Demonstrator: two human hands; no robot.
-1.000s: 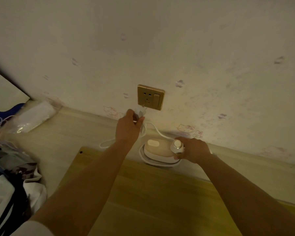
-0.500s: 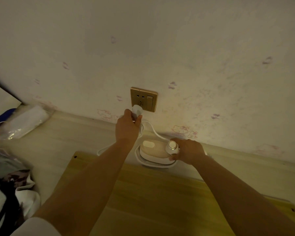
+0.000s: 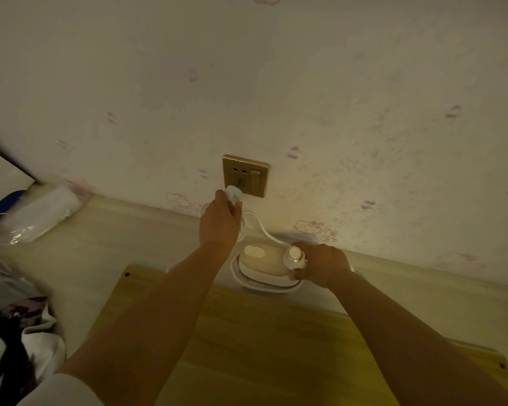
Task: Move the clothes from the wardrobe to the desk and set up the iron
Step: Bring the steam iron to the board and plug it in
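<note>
The left hand (image 3: 220,222), at centre frame, grips the white plug (image 3: 234,193) with curled fingers and holds it at the lower edge of the gold wall socket (image 3: 245,175). Whether the pins are seated in the socket cannot be determined. A white cord (image 3: 261,227) runs from the plug down and to the right, toward the iron.

The right hand (image 3: 320,265), just right of centre, holds the rear end of the small cream iron (image 3: 263,263), with the fingers curled around the body beside its round white knob (image 3: 294,254). The iron lies flat on the pale desk (image 3: 100,253), close to the wall and below the socket. More cord loops around its base.

A yellow wooden board (image 3: 276,347) occupies the lower centre of the frame, on the desk. The clothes (image 3: 18,332) lie in a heap at the lower left. A clear plastic packet (image 3: 38,215) rests at the left edge, against the wall
</note>
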